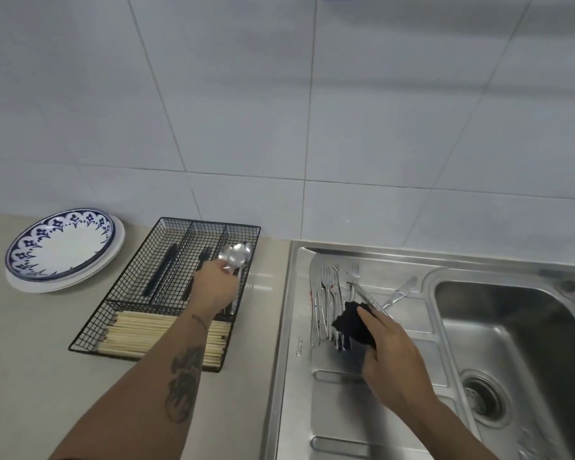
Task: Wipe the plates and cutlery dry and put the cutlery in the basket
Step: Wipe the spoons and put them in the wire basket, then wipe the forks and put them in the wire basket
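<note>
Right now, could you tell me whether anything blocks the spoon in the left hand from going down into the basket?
Nothing visible does. The left hand holds the spoon right over the basket's right-hand compartment, where other spoons already lie; the top is open.

The only lettering in view is a small brand mark stamped into the steel sink [281, 327], on the flat rim along the left edge of the draining board, just beside the countertop. It runs sideways up the rim [300, 347] and is too small and blurred to spell out with any confidence; it may begin with a "T". Nothing else carries words or numbers: the blue pattern round the plate [60, 244] is ornament, not writing.
</note>
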The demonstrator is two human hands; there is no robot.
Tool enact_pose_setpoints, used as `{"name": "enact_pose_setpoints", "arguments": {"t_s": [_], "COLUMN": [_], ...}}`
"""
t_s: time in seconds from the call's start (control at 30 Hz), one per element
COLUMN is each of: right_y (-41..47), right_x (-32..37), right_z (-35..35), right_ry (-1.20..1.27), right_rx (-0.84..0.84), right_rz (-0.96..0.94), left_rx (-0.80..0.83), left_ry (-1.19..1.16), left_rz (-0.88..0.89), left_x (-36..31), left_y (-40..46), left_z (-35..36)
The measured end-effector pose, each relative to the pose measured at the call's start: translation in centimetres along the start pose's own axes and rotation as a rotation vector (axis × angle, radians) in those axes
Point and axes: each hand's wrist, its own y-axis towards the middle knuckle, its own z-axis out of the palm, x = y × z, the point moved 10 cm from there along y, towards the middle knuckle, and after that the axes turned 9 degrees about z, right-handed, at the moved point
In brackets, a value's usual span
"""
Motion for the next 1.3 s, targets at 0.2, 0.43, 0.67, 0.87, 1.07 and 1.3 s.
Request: {"name": "enact_pose_setpoints", "arguments": {"t_s": [0.2, 0.43, 0.67, 0.87, 1.07, 1.3], "right_y": [0.4, 0.0, -0.5, -0.5, 0.0, 0.1], "right_x": [-3.0, -4.5, -6.6, -7.9, -7.7, -6.6], "right_z": [-0.9, -1.2, -1.4, -1.4, -0.8, -0.7], "right_ry": [0.035, 0.100, 0.150, 0.190, 0.222, 0.237], "right_rx": [-0.031, -0.051, -0.059, -0.053, -0.041, -0.026], "right_rz": [0.066, 0.082, 0.125, 0.148, 0.141, 0.127], "left_rx": [-0.166, 0.136, 0.117, 0.141, 0.141, 0.125], "left_ry": [0.146, 0.080, 0.211, 0.281, 0.259, 0.177], "left_rz": [0.266, 0.299, 0.300, 0.190, 0.111, 0.096], "left_x": [-5.0, -9.1, -11.6, -11.4, -10.7, -11.0], "left_y": [-2.3, -5.9, -6.2, -5.4, -4.8, -5.3], "left_z": [1.1, 12.4, 16.9, 17.6, 17.8, 17.7]}}
